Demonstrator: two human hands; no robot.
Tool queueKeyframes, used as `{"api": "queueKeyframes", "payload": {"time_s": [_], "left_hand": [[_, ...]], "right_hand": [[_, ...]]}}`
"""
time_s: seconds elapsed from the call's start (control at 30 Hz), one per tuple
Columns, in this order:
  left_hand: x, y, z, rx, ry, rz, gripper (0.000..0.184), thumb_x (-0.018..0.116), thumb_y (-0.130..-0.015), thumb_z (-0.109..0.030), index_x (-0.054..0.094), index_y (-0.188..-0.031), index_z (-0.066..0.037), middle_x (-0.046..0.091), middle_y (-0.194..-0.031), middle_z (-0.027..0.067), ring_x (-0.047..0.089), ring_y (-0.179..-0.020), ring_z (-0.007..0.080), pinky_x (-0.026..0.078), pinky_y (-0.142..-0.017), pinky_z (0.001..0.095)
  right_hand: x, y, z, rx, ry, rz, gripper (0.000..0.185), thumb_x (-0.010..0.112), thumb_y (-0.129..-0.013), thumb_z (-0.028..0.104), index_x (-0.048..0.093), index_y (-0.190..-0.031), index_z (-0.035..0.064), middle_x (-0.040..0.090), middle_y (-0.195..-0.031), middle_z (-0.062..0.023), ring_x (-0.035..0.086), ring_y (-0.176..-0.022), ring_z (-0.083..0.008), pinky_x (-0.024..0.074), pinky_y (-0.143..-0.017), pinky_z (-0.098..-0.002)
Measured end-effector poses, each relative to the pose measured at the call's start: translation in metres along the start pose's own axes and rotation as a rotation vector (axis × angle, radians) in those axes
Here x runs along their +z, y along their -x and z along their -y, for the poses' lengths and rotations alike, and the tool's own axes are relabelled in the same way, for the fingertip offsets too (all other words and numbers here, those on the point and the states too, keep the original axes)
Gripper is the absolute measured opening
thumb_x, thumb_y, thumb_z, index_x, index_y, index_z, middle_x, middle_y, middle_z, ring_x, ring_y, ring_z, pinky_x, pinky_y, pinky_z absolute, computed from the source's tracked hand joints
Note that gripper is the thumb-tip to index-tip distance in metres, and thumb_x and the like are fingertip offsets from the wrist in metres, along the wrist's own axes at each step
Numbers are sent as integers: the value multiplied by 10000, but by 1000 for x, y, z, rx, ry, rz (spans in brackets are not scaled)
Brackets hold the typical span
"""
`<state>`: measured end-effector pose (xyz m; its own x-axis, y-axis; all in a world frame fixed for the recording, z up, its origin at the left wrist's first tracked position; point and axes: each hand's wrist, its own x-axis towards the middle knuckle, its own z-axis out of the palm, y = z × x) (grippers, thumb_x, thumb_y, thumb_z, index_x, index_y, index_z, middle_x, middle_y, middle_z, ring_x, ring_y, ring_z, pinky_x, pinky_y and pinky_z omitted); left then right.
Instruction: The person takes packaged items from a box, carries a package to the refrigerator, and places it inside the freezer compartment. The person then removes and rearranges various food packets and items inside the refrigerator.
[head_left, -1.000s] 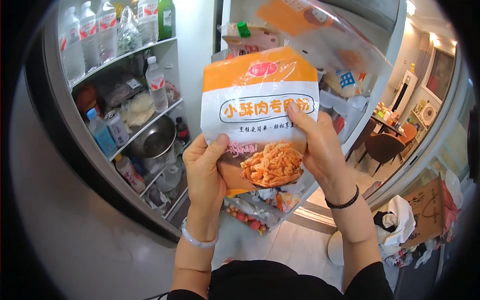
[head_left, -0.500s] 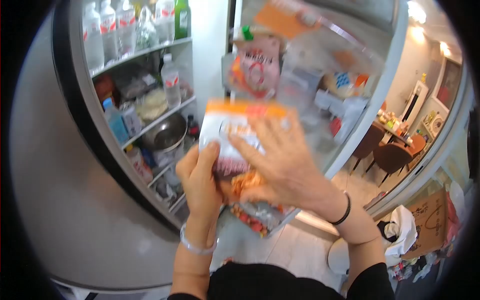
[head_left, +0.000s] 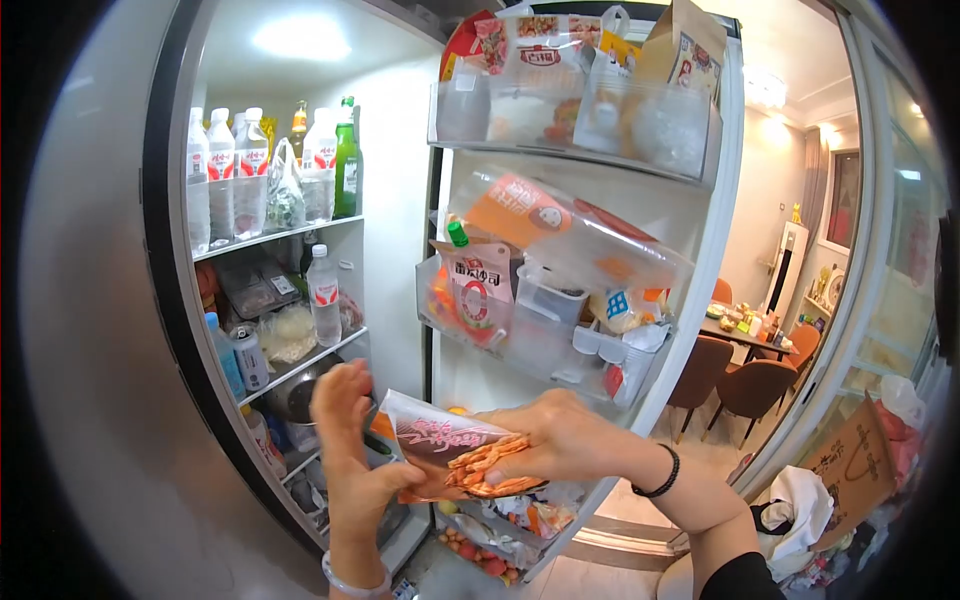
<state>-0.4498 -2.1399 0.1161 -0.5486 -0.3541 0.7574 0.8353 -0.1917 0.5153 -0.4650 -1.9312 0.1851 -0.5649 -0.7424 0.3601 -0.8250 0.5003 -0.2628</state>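
My right hand (head_left: pixel 565 440) is closed on the printed food packet (head_left: pixel 455 455), thumb on its front over the fried-food picture. The packet is folded smaller and lies tilted, its upper part out of sight. At its left edge is my left hand (head_left: pixel 350 455), fingers raised and spread apart from the thumb, whose tip touches the packet's lower left corner. Behind both hands stands the open fridge, with a spouted pouch (head_left: pixel 475 290) and a large clear bag with an orange print (head_left: pixel 560 225) in its door.
Bottles (head_left: pixel 252 180) line the upper shelf at left, and a single water bottle (head_left: pixel 324 295) stands below. The top door bin (head_left: pixel 580 125) holds bags. Fruit (head_left: pixel 480 555) lies low in the door. A cardboard box (head_left: pixel 850 470) and chairs (head_left: pixel 750 390) are at right.
The packet has been folded over and lowered. My left hand has loosened its grip and spread its fingers, while my right hand has closed on the packet. The view has tilted up, showing the top door bin.
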Motion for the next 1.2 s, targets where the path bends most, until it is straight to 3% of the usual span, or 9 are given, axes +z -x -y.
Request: {"api": "queueKeyframes", "payload": {"time_s": [0.1,0.2,0.27,0.33,0.47,0.67,0.93,1.1,1.2], "left_hand": [[-9,-8,12,-292,156,458,802,866,-527,-136,420,-1184,-35,533,-1176,107,472,-1169,206,354,-982,343],[-3,-8,11,-318,98,487,778,864,-544,-103,419,-1177,-23,562,-1120,102,546,-1064,191,425,-909,325],[7,-7,4,-327,78,473,663,826,-611,-66,437,-1144,-7,588,-1058,94,593,-968,166,471,-828,285],[21,-3,-1,-312,155,221,539,778,-659,-28,467,-1097,6,596,-1025,93,601,-929,148,479,-794,253],[31,-18,-13,-83,198,27,346,687,-735,8,513,-1033,20,612,-954,70,595,-847,117,476,-753,225],[53,-66,-32,113,297,14,266,594,-832,-44,512,-1072,35,608,-993,79,592,-878,120,457,-804,237],[107,-140,-82,232,286,181,197,584,-875,-128,552,-1000,22,618,-920,58,586,-800,99,467,-758,228],[117,-239,-71,288,183,403,286,518,-903,-251,582,-1030,-3,646,-893,76,601,-858,128,461,-734,256],[127,-298,-33,430,-262,501,298,511,-865,-151,567,-1104,18,626,-1050,120,578,-991,197,433,-887,308]], "right_hand": [[-19,-1,4,1,-14,-17,450,718,-702,350,629,-1080,122,625,-699,-137,598,-655,-326,436,-581,-405],[-34,-3,10,13,40,-45,442,729,-695,342,637,-1058,109,617,-689,-154,594,-647,-329,440,-577,-386],[-43,-3,13,21,80,-69,437,729,-699,340,637,-1055,103,612,-686,-165,592,-643,-330,445,-581,-378],[-54,-3,16,40,40,-219,431,754,-717,326,645,-1027,47,673,-809,-86,634,-705,-150,470,-630,-283],[-69,7,24,159,-939,-339,838,818,-633,375,439,-1291,22,604,-1096,-130,586,-978,-160,467,-830,-296],[-47,-1,43,-136,-787,-412,1041,856,-606,141,187,-1380,-51,472,-1268,-110,463,-1171,-174,392,-984,-331],[-124,-34,87,-141,-690,-675,326,728,-760,161,610,-1009,-15,669,-814,-104,645,-653,-146,544,-598,-264],[-199,-63,78,-297,-337,-853,237,715,-757,134,625,-892,-40,665,-757,-131,655,-621,-179,560,-576,-271],[-234,-82,73,-282,-214,-886,258,699,-772,123,605,-949,-40,662,-809,-128,666,-662,-187,567,-590,-278]]}}
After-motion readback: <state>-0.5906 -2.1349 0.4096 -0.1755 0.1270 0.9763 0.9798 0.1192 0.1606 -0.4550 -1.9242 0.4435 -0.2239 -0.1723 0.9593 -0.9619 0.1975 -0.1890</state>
